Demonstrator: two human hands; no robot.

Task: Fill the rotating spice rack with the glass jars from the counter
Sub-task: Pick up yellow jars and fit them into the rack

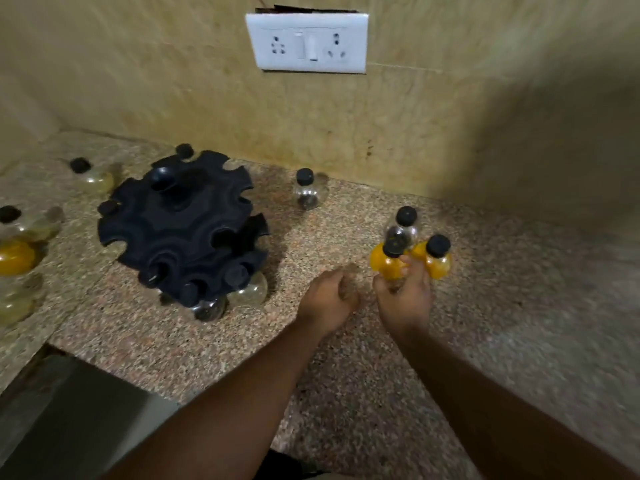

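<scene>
The black rotating spice rack [180,223] stands at the left-centre of the granite counter, with a few black-capped jars hanging in its slots near its front and left edges. My right hand [403,296] grips a yellow-filled jar [386,263] by its body. Right beside it stand a second yellow jar [436,259] and a dark-filled jar [401,230]. My left hand [329,299] rests loosely curled on the counter between the rack and those jars, holding nothing. One more dark-filled jar [306,194] stands alone near the wall.
Several more jars stand at the far left: a pale one [91,178], a pale one [20,226] above a yellow one [15,259], and another pale one [15,303]. A white wall socket [306,43] sits above. The counter edge [104,358] drops off at lower left.
</scene>
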